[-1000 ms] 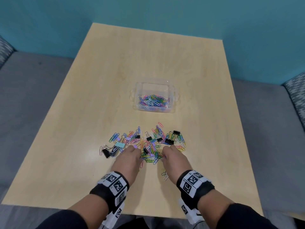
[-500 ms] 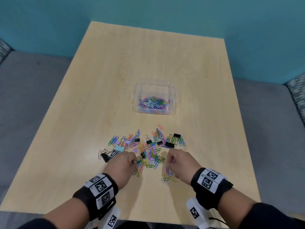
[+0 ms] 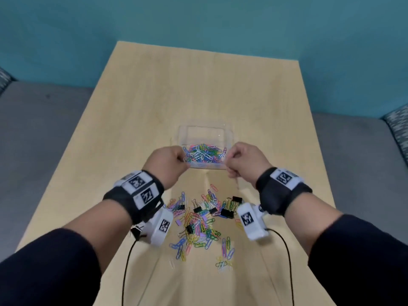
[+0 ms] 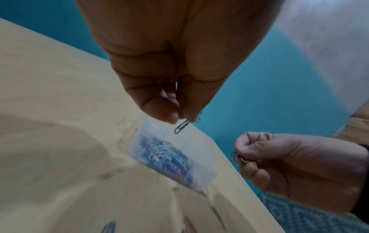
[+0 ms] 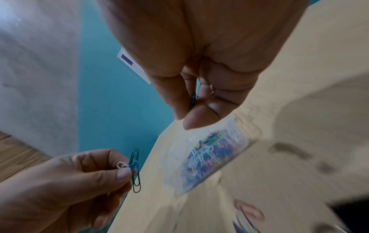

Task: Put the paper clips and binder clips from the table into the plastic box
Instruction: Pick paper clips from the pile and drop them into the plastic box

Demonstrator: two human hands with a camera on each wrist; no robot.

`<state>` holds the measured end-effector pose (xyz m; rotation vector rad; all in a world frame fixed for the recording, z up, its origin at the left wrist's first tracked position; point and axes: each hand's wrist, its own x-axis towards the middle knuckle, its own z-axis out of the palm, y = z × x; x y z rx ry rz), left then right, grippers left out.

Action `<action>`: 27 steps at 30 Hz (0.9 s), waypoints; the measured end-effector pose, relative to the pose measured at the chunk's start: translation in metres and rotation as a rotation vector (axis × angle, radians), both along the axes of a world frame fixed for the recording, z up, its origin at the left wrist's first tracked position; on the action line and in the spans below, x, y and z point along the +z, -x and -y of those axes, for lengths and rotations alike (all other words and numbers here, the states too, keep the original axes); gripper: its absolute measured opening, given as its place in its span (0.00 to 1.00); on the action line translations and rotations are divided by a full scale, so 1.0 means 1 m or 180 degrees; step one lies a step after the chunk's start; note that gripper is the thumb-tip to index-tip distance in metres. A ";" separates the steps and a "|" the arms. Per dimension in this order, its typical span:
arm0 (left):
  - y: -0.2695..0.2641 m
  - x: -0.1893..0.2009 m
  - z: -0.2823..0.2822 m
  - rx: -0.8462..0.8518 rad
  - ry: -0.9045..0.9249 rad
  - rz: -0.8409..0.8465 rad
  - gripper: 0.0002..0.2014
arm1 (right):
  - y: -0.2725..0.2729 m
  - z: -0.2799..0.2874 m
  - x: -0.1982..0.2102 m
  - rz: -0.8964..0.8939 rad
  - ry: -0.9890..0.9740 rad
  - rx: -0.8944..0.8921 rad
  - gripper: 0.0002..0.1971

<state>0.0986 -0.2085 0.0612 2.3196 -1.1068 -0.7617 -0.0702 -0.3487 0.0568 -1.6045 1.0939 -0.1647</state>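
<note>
Blurred box, half-hidden clips

Both wrist views smear the plastic box (image 4: 171, 157) and its clips into coloured streaks. The right hand (image 5: 199, 71) hides most of its paper clips (image 5: 193, 100); at 5 o'clock, table clips (image 5: 247, 211) blur past the edge.

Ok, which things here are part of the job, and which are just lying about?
Part of the job:
- box, with paper clips already in it
- clips pinched in the left hand
- clips pinched in the right hand
- loose paper clips and binder clips on the table

Just there:
- sofa
- wall
</note>
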 end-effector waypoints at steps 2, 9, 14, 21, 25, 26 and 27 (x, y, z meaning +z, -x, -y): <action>-0.005 0.002 0.023 0.0004 0.0101 0.0028 0.04 | -0.021 0.008 0.004 0.0106 0.0035 -0.0143 0.09; -0.004 -0.002 -0.001 0.0250 0.0245 0.0054 0.09 | -0.004 0.003 0.007 -0.0264 0.0839 0.0167 0.12; 0.045 -0.025 -0.100 -0.0076 -0.0460 -0.0095 0.07 | 0.091 -0.067 -0.018 -0.0786 0.0642 0.1093 0.09; 0.101 -0.069 -0.171 -0.0465 -0.0550 0.0042 0.19 | 0.161 -0.150 -0.067 -0.1218 0.1148 0.1807 0.31; 0.119 -0.082 -0.157 -0.0838 -0.0236 0.0305 0.32 | 0.139 -0.160 -0.072 -0.1112 0.1447 0.1738 0.37; 0.121 -0.084 -0.152 -0.0888 -0.0226 0.0369 0.33 | 0.131 -0.160 -0.072 -0.1070 0.1461 0.1698 0.37; 0.123 -0.083 -0.146 -0.0896 -0.0239 0.0410 0.33 | 0.122 -0.159 -0.072 -0.1040 0.1474 0.1652 0.37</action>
